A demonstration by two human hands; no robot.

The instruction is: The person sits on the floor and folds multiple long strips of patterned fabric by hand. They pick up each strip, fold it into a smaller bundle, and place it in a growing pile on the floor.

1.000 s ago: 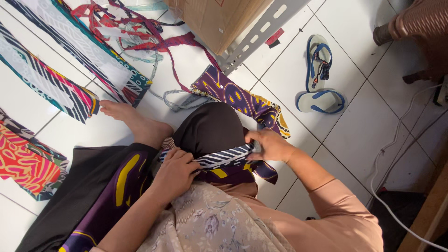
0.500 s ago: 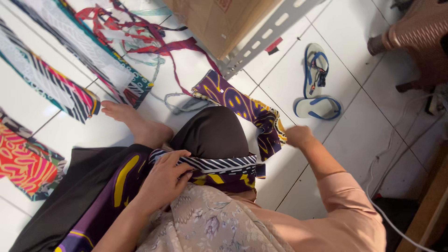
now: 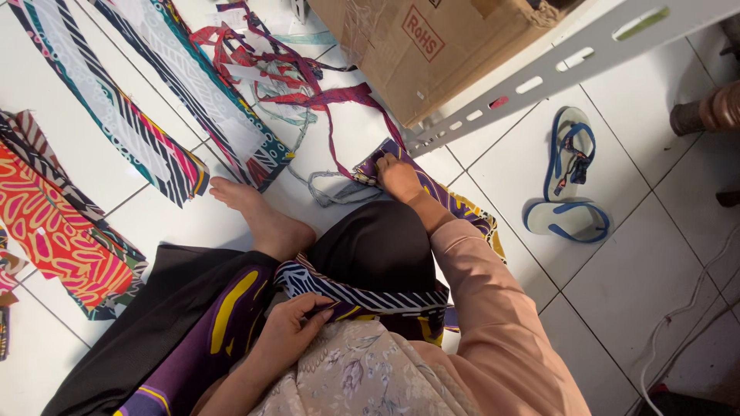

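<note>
Fingers of left hand pinched on striped fabric strip; purple patterned cloth gripped by right hand on floor.

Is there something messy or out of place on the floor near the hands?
Yes. Thin fabric scraps lie tangled in a loose heap beside the cardboard box, while the wide strips lie flat. One sandal is upright, the other flipped over.

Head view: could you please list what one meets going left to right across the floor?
Orange patterned cloth → striped fabric strip → bare foot → right hand on purple patterned cloth → blue sandals.
</note>
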